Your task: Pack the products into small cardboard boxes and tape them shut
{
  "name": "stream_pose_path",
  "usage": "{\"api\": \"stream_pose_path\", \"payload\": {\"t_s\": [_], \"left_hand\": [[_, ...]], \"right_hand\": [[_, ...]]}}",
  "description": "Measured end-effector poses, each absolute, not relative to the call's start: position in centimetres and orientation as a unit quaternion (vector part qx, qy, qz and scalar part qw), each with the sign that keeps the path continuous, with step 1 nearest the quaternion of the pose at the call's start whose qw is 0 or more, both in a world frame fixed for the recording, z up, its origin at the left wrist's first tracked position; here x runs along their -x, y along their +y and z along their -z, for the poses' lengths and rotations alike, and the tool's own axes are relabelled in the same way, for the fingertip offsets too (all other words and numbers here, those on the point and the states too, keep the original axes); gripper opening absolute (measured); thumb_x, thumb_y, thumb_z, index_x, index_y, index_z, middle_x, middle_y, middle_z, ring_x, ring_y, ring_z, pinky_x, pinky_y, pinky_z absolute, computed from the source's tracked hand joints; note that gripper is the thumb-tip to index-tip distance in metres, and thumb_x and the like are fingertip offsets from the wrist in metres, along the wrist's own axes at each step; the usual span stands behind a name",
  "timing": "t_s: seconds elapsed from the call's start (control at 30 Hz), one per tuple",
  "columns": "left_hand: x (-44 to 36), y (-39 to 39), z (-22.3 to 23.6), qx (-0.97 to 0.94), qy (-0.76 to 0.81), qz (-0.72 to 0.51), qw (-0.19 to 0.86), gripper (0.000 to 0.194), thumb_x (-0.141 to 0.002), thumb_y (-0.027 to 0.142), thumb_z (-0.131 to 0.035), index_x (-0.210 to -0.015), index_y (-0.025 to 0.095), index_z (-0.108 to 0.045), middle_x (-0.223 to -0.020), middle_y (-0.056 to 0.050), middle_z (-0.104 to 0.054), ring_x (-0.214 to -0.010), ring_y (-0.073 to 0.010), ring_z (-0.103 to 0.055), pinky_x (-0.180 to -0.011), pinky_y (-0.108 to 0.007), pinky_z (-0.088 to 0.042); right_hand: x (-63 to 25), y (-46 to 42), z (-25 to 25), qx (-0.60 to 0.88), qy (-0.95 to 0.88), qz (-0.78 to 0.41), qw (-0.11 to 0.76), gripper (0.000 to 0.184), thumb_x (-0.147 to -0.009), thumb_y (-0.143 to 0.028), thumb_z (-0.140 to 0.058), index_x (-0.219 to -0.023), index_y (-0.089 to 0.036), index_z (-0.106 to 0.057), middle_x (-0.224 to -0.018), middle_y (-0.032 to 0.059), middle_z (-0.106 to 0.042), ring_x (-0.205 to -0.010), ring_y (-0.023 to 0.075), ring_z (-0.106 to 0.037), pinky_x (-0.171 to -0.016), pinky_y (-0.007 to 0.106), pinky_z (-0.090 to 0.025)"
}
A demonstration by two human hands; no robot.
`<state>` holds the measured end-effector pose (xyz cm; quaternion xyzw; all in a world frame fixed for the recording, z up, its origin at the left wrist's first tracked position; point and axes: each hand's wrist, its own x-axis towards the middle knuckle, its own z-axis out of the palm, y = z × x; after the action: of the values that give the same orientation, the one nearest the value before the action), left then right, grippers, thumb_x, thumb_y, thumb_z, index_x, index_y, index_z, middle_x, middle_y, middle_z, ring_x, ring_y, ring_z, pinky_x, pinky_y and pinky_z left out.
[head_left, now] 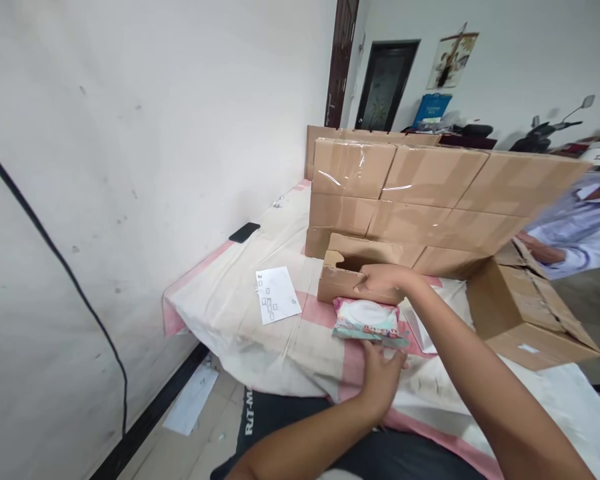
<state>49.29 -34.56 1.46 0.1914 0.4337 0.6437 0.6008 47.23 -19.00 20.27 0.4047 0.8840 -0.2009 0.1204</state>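
Note:
A pack of wet wipes [364,323], pink and green with a white lid, lies in front of a small open cardboard box [341,283]. My left hand [381,375] is at the near edge of the pack, its fingers curled against that edge. Reaching across from the right, my right hand [384,279] grips the near wall of the small box, with some fingers hidden by the wall and the hand itself. The inside of the box is dark, so I cannot tell what it holds.
A tall taped cardboard panel [420,177] stands behind the box. At right is a larger open carton [535,320], near another person's hand [543,250]. On the pink-and-white cloth [235,313] lie a marked paper sheet [279,295] and a black phone [245,232] by the wall.

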Motion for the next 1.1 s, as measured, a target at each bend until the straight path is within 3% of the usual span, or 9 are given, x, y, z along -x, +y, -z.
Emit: {"api": "stream_pose_path", "payload": {"t_s": [0.2,0.3,0.37,0.47,0.6,0.73,0.8,0.9,1.1], "left_hand": [[-48.2,-34.4,0.3,-0.19,0.456,-0.578,0.649,0.075,-0.07,0.037,-0.084,-0.132,0.021,-0.046,-0.124,-0.013,-0.069,-0.062,-0.012,-0.07,-0.051,-0.021,-0.047],[-46.1,-35.5,0.3,-0.231,0.489,-0.514,0.665,0.078,-0.072,0.039,-0.079,-0.139,0.016,-0.048,-0.087,-0.004,-0.073,-0.046,-0.0099,-0.056,-0.044,-0.021,-0.038],[-43.8,-36.7,0.0,-0.297,0.509,-0.48,0.65,0.061,-0.075,0.043,-0.075,-0.127,0.013,-0.062,-0.061,0.003,-0.063,-0.04,-0.0096,-0.042,-0.041,-0.022,-0.031],[-39.2,-37.8,-1.0,-0.365,0.557,-0.569,0.482,0.033,-0.084,0.047,-0.066,-0.093,0.016,-0.074,-0.056,0.003,-0.054,-0.045,-0.0099,-0.041,-0.046,-0.023,-0.033],[-32.3,-35.1,-3.8,-0.413,0.579,-0.684,0.163,0.029,-0.091,0.044,-0.062,-0.095,0.018,-0.073,-0.08,-0.003,-0.067,-0.077,-0.0177,-0.063,-0.074,-0.03,-0.052],[-27.8,-28.8,-6.2,-0.552,0.573,-0.592,0.132,0.072,-0.083,0.041,-0.074,-0.148,0.023,-0.052,-0.138,-0.015,-0.061,-0.124,-0.0284,-0.061,-0.099,-0.042,-0.052],[-27.0,-26.3,-6.7,-0.603,0.57,-0.524,0.192,0.086,-0.081,0.043,-0.077,-0.157,0.03,-0.039,-0.162,-0.016,-0.039,-0.143,-0.0329,-0.048,-0.103,-0.046,-0.052],[-27.0,-24.2,-6.7,-0.641,0.551,-0.479,0.238,0.068,-0.084,0.047,-0.075,-0.147,0.029,-0.054,-0.173,-0.013,-0.019,-0.157,-0.0361,-0.03,-0.107,-0.046,-0.052],[-27.1,-24.4,-5.7,-0.697,0.499,-0.471,0.208,0.034,-0.094,0.04,-0.061,-0.12,0.022,-0.076,-0.173,-0.009,-0.028,-0.158,-0.0335,-0.031,-0.125,-0.052,-0.036]], "right_hand": [[-48.1,-20.0,-19.4,-0.411,0.904,0.113,-0.034,0.024,-0.089,-0.042,-0.064,-0.099,-0.022,-0.074,-0.088,0.0079,-0.073,-0.079,0.0263,-0.065,-0.07,0.035,-0.047],[-50.1,-22.8,-17.2,-0.434,0.873,0.007,-0.223,0.03,-0.096,-0.038,-0.057,-0.119,-0.021,-0.068,-0.11,0.0132,-0.072,-0.104,0.0315,-0.065,-0.092,0.043,-0.048],[-51.9,-24.7,-14.8,-0.437,0.841,-0.008,-0.319,0.029,-0.101,-0.04,-0.051,-0.114,-0.021,-0.068,-0.108,0.0137,-0.07,-0.108,0.0309,-0.064,-0.098,0.044,-0.047],[-54.2,-25.9,-10.8,-0.405,0.845,0.091,-0.337,0.022,-0.099,-0.04,-0.055,-0.104,-0.022,-0.069,-0.106,0.0111,-0.071,-0.106,0.0282,-0.065,-0.096,0.041,-0.051],[-54.5,-24.9,-8.0,-0.409,0.871,0.184,-0.2,0.059,-0.085,-0.048,-0.076,-0.135,-0.021,-0.062,-0.137,0.0141,-0.065,-0.129,0.0341,-0.059,-0.11,0.046,-0.045],[-53.5,-24.6,-8.4,-0.444,0.881,0.153,-0.061,0.094,-0.07,-0.054,-0.087,-0.149,-0.017,-0.051,-0.136,0.0188,-0.064,-0.126,0.0404,-0.059,-0.103,0.048,-0.046],[-53.4,-25.0,-8.8,-0.45,0.883,0.122,-0.055,0.085,-0.069,-0.049,-0.088,-0.141,-0.016,-0.056,-0.131,0.0187,-0.065,-0.122,0.0399,-0.061,-0.099,0.045,-0.046],[-53.9,-25.4,-9.2,-0.437,0.886,0.125,-0.093,0.06,-0.069,-0.046,-0.087,-0.117,-0.017,-0.064,-0.117,0.015,-0.07,-0.111,0.0355,-0.065,-0.09,0.038,-0.047],[-57.8,-25.6,-11.2,-0.322,0.829,0.409,-0.205,0.059,-0.07,-0.059,-0.08,-0.114,-0.021,-0.064,-0.104,0.0045,-0.071,-0.093,0.026,-0.068,-0.077,0.033,-0.052]]}}
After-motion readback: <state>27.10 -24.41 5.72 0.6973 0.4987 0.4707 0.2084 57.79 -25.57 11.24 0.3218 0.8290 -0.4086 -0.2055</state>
